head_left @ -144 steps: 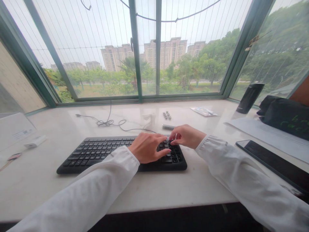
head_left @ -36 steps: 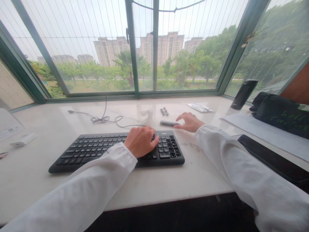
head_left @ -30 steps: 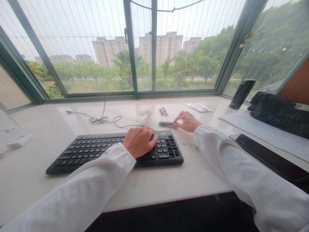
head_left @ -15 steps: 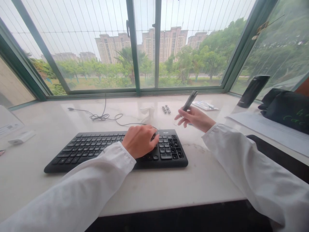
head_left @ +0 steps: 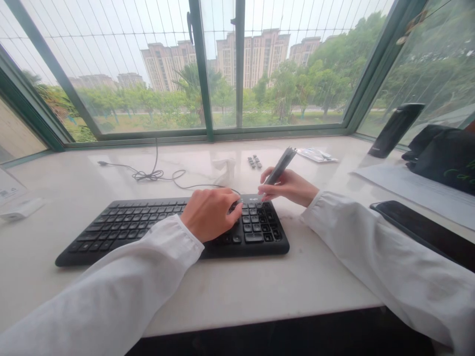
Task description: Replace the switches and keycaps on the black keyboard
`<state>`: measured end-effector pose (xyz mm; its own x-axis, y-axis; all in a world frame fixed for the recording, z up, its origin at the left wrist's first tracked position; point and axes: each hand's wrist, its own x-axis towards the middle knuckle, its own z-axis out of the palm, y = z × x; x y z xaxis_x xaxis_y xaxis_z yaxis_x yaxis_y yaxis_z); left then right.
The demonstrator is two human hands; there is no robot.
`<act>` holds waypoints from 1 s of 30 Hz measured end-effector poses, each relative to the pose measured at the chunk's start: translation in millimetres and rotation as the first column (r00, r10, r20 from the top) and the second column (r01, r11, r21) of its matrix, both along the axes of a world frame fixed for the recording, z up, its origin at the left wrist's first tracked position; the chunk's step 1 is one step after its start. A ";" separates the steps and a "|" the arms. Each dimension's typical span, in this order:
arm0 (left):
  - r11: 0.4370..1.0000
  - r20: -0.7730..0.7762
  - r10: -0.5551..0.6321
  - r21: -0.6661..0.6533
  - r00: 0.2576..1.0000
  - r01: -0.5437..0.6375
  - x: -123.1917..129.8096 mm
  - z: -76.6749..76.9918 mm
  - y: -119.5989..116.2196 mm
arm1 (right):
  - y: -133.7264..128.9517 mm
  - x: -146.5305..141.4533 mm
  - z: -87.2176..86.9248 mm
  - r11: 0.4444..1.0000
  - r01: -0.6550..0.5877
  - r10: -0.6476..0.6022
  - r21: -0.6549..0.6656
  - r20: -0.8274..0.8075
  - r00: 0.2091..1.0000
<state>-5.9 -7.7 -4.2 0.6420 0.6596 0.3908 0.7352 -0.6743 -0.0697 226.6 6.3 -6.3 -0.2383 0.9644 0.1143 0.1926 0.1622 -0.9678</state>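
A black full-size keyboard (head_left: 148, 223) lies on the white stone counter, several keycaps gone from the right side of its number pad. My left hand (head_left: 210, 213) rests over the keys just left of the number pad, thumb apart from the fingers; some fingertips are hidden. Gripped between the thumb and fingers of my right hand (head_left: 287, 186) is a dark grey pen-like tool (head_left: 281, 166), tilted, with small prongs at its upper end. Its lower end is close above the top of the number pad; I cannot tell whether it touches. Several loose keycaps (head_left: 254, 161) sit behind the keyboard.
Behind the keyboard are a coiled cable (head_left: 148, 175) and a crumpled white tissue (head_left: 225, 170). To the right lie a clear packet (head_left: 316, 155), a phone (head_left: 404, 220), paper sheets (head_left: 386, 184), a black cylinder (head_left: 396, 131) and dark cloth (head_left: 441, 153). A white adapter (head_left: 22, 209) is at left.
My right hand has come down and left with the tool, from beside the keyboard to over the number pad. My left hand stays on the keys. The view has shifted slightly.
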 end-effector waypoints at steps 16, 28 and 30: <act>0.996 -0.036 -0.083 -0.046 0.996 0.081 3.7 3.7 -9.6 | -8.4 1.4 2.9 0.986 -0.103 0.073 0.133 0.210 0.975; 0.996 -0.066 -0.075 -0.044 0.995 0.072 3.5 2.6 -8.3 | -14.0 -13.3 -0.9 0.970 -0.074 -0.016 0.230 0.368 0.930; 0.997 -0.065 -0.072 -0.040 0.995 0.070 3.3 2.3 -7.9 | -16.6 -17.7 -2.1 0.966 0.004 -0.118 0.258 0.427 0.896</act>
<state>-2.6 -15.6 -1.9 0.7114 0.6247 0.3219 0.6799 -0.7278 -0.0901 208.8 -10.3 -8.4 -0.2604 0.9337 0.2458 0.6021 0.3561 -0.7146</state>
